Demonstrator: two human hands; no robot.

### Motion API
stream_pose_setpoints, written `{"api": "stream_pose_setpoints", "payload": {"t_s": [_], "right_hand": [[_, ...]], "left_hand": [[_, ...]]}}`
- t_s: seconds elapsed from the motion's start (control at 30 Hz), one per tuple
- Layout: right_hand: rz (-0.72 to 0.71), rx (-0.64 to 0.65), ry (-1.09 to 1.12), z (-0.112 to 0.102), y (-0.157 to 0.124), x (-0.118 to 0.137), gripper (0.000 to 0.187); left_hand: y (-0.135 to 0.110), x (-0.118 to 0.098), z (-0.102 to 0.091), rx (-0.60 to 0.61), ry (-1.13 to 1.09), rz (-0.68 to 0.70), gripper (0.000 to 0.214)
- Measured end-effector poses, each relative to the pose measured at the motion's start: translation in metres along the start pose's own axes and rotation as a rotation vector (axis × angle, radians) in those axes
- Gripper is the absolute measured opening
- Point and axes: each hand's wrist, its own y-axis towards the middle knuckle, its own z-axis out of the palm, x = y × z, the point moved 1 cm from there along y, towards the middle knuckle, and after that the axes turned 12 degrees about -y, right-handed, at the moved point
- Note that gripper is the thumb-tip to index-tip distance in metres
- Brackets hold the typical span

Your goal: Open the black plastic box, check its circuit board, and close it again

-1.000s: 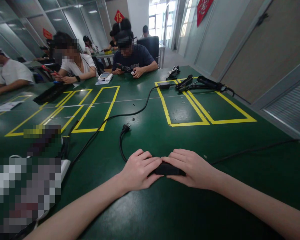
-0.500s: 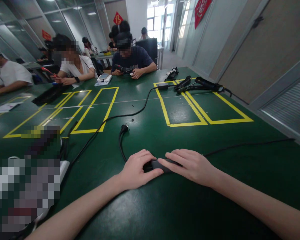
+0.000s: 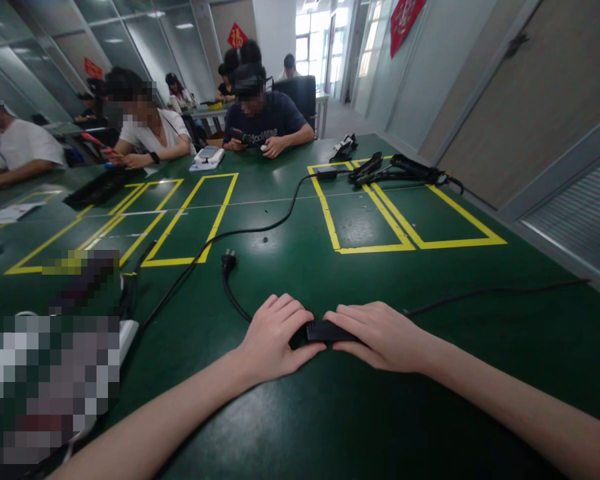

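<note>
A black power adapter (image 3: 325, 331) lies low over the green table between my two hands. My right hand (image 3: 380, 333) is closed round its right part, fingers over the top and thumb along the near side. My left hand (image 3: 277, 337) is curled at the adapter's left end, where a black power cord (image 3: 234, 301) runs in under the fingers. The joint between cord and adapter is hidden by that hand. Farther out, the cord ends in a plug (image 3: 229, 261) with its prongs pointing away from me. A thin cable (image 3: 480, 292) trails rightward from behind my right hand.
Yellow tape outlines (image 3: 375, 250) mark the table (image 3: 300, 413). Another black cable (image 3: 250, 231) with a small box (image 3: 327, 173) crosses it toward black straps (image 3: 410, 170). A blurred-out white item (image 3: 127, 340) lies at left. A person in a dark shirt (image 3: 275, 120) sits opposite, others beyond.
The plug has swung left and turned to point away from me. The adapter has rolled a little, and my right thumb now shows on its near side.
</note>
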Motion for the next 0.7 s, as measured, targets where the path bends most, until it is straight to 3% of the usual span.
{"api": "stream_pose_setpoints", "payload": {"t_s": [0.23, 0.37, 0.47, 0.57, 0.63, 0.7], "right_hand": [[-0.044, -0.029, -0.057, -0.004, 0.004, 0.004, 0.040], [-0.084, 0.003, -0.077, -0.005, 0.006, 0.007, 0.045], [-0.055, -0.010, -0.020, -0.005, 0.003, 0.000, 0.048], [0.143, -0.133, 0.185, -0.009, -0.005, -0.027, 0.047], [0.363, -0.263, 0.361, -0.017, -0.014, -0.053, 0.045], [0.660, -0.387, 0.551, -0.027, -0.025, -0.081, 0.048]], "left_hand": [[0.002, 0.000, 0.001, 0.121, 0.049, -0.054, 0.043], [0.000, 0.001, 0.003, 0.119, 0.041, -0.072, 0.045], [0.000, 0.002, -0.001, 0.041, 0.017, -0.058, 0.036], [0.000, 0.002, -0.010, -0.130, 0.066, 0.041, 0.038], [-0.001, 0.002, -0.015, -0.222, 0.109, 0.086, 0.037], [-0.002, 0.003, -0.015, -0.213, 0.075, 0.094, 0.033]]}}
